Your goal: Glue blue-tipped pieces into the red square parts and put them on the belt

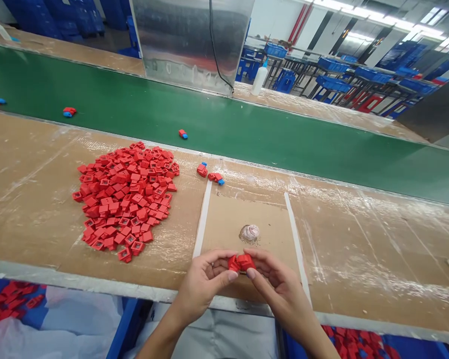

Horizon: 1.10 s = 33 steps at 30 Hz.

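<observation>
Close to the bench's front edge, my left hand point(204, 281) pinches a small red plastic part point(232, 263) between thumb and fingers. A second red plastic part point(246, 262) sits in the fingertips of my right hand point(279, 281). The two parts touch or nearly touch end to end; my fingers cover their outer sides. Just beyond my hands, a pale round lump point(251, 232) rests on the cardboard sheet point(224, 219). To the left lies a large pile of red blocky parts point(129, 192), some showing square hollows.
A green conveyor belt point(134, 109) crosses behind the bench, carrying several red-and-blue pieces point(183, 133). Two more red-and-blue pieces point(216, 178) lie near its edge. Blue bins with red parts point(353, 341) sit below the bench. A white bottle point(260, 80) stands beyond the belt.
</observation>
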Each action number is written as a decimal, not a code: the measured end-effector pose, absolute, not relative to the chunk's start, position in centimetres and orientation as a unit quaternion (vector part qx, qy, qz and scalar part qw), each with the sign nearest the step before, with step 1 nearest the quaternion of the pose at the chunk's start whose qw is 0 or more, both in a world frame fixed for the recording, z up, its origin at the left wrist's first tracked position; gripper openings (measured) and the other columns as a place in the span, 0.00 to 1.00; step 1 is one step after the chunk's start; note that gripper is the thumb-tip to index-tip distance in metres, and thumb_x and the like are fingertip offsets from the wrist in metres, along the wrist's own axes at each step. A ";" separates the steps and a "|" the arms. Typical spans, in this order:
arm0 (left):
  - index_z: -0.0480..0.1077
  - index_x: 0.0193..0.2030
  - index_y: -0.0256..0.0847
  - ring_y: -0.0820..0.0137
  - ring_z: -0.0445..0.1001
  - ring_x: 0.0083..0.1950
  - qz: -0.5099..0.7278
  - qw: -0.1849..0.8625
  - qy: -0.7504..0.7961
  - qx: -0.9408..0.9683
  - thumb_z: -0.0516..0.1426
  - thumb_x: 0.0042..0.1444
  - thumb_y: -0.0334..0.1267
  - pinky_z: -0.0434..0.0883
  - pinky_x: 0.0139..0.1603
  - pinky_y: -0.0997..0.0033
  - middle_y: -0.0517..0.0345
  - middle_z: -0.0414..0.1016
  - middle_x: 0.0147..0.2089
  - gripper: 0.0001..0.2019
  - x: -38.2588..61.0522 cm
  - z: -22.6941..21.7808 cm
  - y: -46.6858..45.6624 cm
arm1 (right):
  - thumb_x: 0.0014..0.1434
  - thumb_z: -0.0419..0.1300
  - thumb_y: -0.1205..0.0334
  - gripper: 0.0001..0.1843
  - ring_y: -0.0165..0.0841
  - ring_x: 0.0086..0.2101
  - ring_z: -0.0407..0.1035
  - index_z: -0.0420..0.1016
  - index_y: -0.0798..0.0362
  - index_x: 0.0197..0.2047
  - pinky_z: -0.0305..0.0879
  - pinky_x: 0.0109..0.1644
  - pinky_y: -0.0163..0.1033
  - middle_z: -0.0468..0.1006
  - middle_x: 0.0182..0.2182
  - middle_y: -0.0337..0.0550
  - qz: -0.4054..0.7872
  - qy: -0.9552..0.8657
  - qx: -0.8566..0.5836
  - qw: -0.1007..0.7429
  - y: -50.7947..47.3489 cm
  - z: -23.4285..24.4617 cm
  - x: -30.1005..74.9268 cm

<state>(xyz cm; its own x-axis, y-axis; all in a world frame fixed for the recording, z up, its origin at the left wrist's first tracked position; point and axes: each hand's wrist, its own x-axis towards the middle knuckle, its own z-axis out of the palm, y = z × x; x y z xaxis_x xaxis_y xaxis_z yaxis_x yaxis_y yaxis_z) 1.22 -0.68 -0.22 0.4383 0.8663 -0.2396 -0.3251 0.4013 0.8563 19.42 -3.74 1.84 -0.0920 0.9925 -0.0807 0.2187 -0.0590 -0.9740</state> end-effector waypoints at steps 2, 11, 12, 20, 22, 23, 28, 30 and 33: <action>0.75 0.50 0.36 0.60 0.78 0.49 0.392 0.758 0.356 0.380 0.65 0.53 0.36 0.72 0.53 0.62 0.48 0.82 0.46 0.17 1.2 -0.1 -0.7 | 0.66 0.57 0.54 0.17 0.40 0.46 0.74 0.70 0.50 0.55 0.72 0.52 0.46 0.78 0.47 0.50 0.493 -0.552 -0.544 0.396 -3.8 1.8 19.4; 0.77 0.49 0.38 0.62 0.78 0.45 0.399 0.745 0.354 0.400 0.65 0.53 0.35 0.75 0.47 0.64 0.49 0.80 0.46 0.15 1.3 0.2 -0.7 | 0.66 0.57 0.56 0.15 0.38 0.42 0.75 0.71 0.51 0.54 0.73 0.48 0.43 0.79 0.44 0.48 0.446 -0.600 -0.554 0.366 -3.5 1.9 19.6; 0.77 0.49 0.38 0.63 0.78 0.42 0.398 0.745 0.355 0.399 0.65 0.53 0.35 0.75 0.44 0.65 0.50 0.80 0.45 0.15 1.3 0.2 -0.7 | 0.66 0.57 0.57 0.14 0.37 0.41 0.75 0.72 0.50 0.53 0.73 0.47 0.42 0.79 0.43 0.47 0.431 -0.613 -0.553 0.363 -3.5 1.9 19.7; 0.79 0.42 0.38 0.71 0.75 0.33 0.405 0.733 0.362 0.409 0.64 0.52 0.32 0.74 0.38 0.70 0.58 0.71 0.36 0.10 1.4 0.3 -0.5 | 0.69 0.53 0.60 0.10 0.36 0.37 0.72 0.72 0.51 0.49 0.70 0.40 0.38 0.76 0.39 0.47 0.338 -0.692 -0.531 0.353 -3.8 1.8 19.1; 0.79 0.42 0.38 0.72 0.75 0.34 0.400 0.737 0.353 0.415 0.63 0.53 0.31 0.73 0.38 0.71 0.59 0.71 0.36 0.09 1.4 0.3 -0.5 | 0.69 0.52 0.62 0.10 0.37 0.38 0.72 0.71 0.51 0.50 0.70 0.41 0.38 0.76 0.39 0.48 0.334 -0.697 -0.526 0.355 -4.0 1.4 18.9; 0.79 0.42 0.38 0.72 0.74 0.33 0.396 0.738 0.350 0.419 0.62 0.53 0.30 0.73 0.38 0.71 0.59 0.70 0.36 0.09 1.4 0.3 -0.5 | 0.69 0.52 0.62 0.10 0.37 0.39 0.72 0.71 0.51 0.51 0.70 0.42 0.38 0.76 0.40 0.48 0.333 -0.699 -0.523 0.357 -4.0 1.3 18.9; 0.78 0.42 0.39 0.73 0.73 0.34 0.384 0.733 0.351 0.438 0.61 0.54 0.28 0.71 0.37 0.73 0.60 0.70 0.37 0.09 1.3 0.3 -0.7 | 0.69 0.51 0.65 0.10 0.36 0.40 0.73 0.70 0.49 0.51 0.70 0.42 0.37 0.76 0.39 0.46 0.336 -0.715 -0.506 0.347 -3.9 1.0 19.1; 0.78 0.42 0.39 0.73 0.73 0.34 0.386 0.728 0.352 0.444 0.61 0.55 0.29 0.71 0.38 0.73 0.60 0.69 0.36 0.09 1.3 0.3 -0.7 | 0.69 0.51 0.64 0.10 0.37 0.39 0.73 0.70 0.50 0.50 0.70 0.42 0.37 0.76 0.39 0.46 0.337 -0.723 -0.502 0.335 -3.8 1.0 19.3; 0.78 0.42 0.39 0.72 0.73 0.34 0.393 0.724 0.355 0.441 0.62 0.55 0.31 0.72 0.38 0.71 0.59 0.70 0.36 0.08 1.3 0.2 -0.7 | 0.68 0.52 0.64 0.11 0.38 0.41 0.74 0.70 0.50 0.52 0.71 0.43 0.39 0.78 0.41 0.48 0.324 -0.728 -0.500 0.340 -3.5 0.9 19.6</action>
